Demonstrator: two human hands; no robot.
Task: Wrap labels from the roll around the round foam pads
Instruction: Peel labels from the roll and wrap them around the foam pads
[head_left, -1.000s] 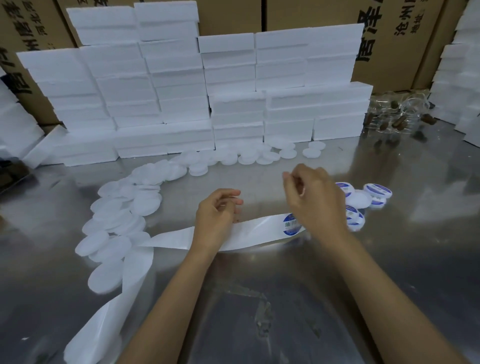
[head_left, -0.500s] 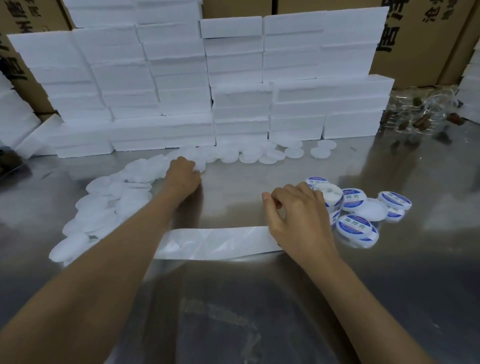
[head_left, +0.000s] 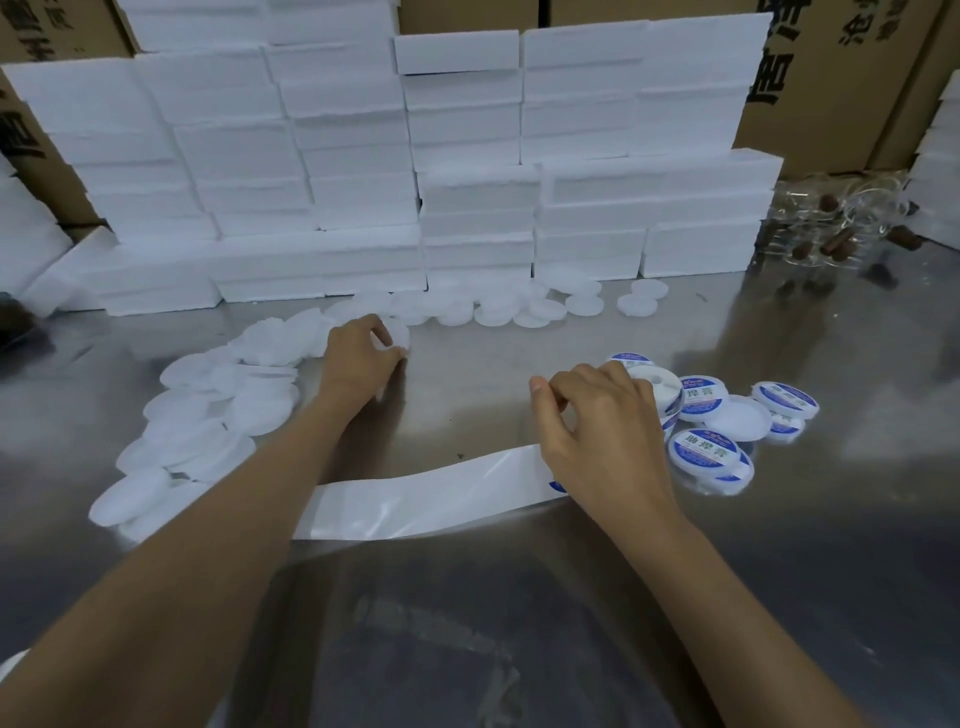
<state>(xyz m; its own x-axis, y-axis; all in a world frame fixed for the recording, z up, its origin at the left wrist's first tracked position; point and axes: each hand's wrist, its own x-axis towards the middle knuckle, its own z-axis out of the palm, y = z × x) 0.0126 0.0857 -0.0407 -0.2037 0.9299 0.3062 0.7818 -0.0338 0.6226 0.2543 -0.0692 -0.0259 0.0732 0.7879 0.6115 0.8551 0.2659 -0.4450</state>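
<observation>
On the steel tabletop (head_left: 467, 405) a white label strip (head_left: 415, 499) lies flat, running from under the left forearm across to the right hand; take it as the landmark. Beyond the strip, the left hand (head_left: 358, 358) reaches to the near end of a long scatter of plain round foam pads (head_left: 218, 405), its fingers (head_left: 387, 338) curled around 1 white pad (head_left: 397, 332) at the edge of that scatter. The scatter curves from left of the strip away toward the stacked white foam blocks (head_left: 467, 182) at the back of the tabletop, with cardboard boxes (head_left: 841, 88) behind them. The right hand (head_left: 602, 436) rests over the right end of the strip, where a blue printed label (head_left: 557, 486) just peeks out beneath it; its fingers are curled with thumb and forefinger pinched together at the tip, and whether anything is held between them cannot be told. Just right of the strip's end sits a cluster of labelled pads (head_left: 706, 452) with blue-and-white faces, touching one another, 1 bare pad among them. Farther right and beyond, clear plastic pieces with brown bits (head_left: 841, 228) lie in a heap.
</observation>
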